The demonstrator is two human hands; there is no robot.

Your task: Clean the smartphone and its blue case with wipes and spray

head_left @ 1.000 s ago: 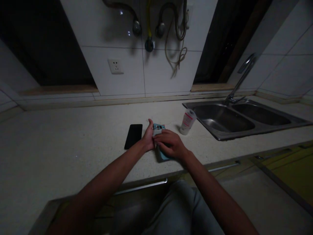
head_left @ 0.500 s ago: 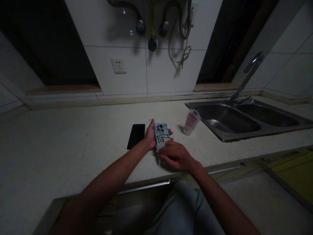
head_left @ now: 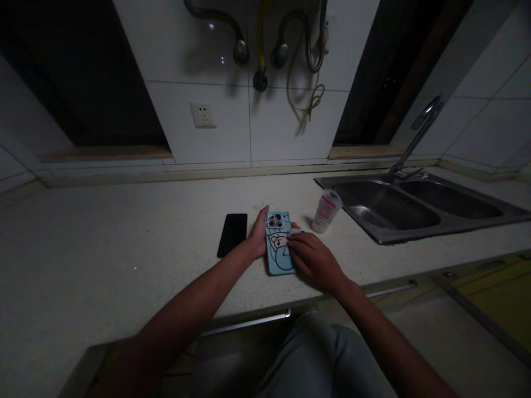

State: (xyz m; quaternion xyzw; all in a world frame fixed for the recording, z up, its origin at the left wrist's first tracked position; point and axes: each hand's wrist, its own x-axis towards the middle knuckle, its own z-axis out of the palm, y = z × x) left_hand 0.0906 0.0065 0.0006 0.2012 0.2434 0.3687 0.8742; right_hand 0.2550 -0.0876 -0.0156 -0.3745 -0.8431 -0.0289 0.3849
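A light blue phone case [head_left: 277, 249] with a cartoon figure and camera holes lies flat on the pale countertop [head_left: 124, 243]. My left hand [head_left: 259, 235] grips its left edge, thumb up by the top corner. My right hand [head_left: 313, 260] is closed on a small white wipe [head_left: 292, 235] and presses it against the case's right side. A black phone [head_left: 233, 234] lies face down just left of my left hand.
A small white bottle [head_left: 326, 210] with a pink label stands right of the case, beside a steel double sink [head_left: 415, 204] with a tap [head_left: 415, 135]. A wall socket [head_left: 203, 115] and hanging hoses [head_left: 305, 66] are on the tiled back wall. The counter's front edge runs below my hands.
My right hand slid down to the case's lower end and has now come back up to its right side. More of the case's cartoon face shows than before. My left hand stayed in place.
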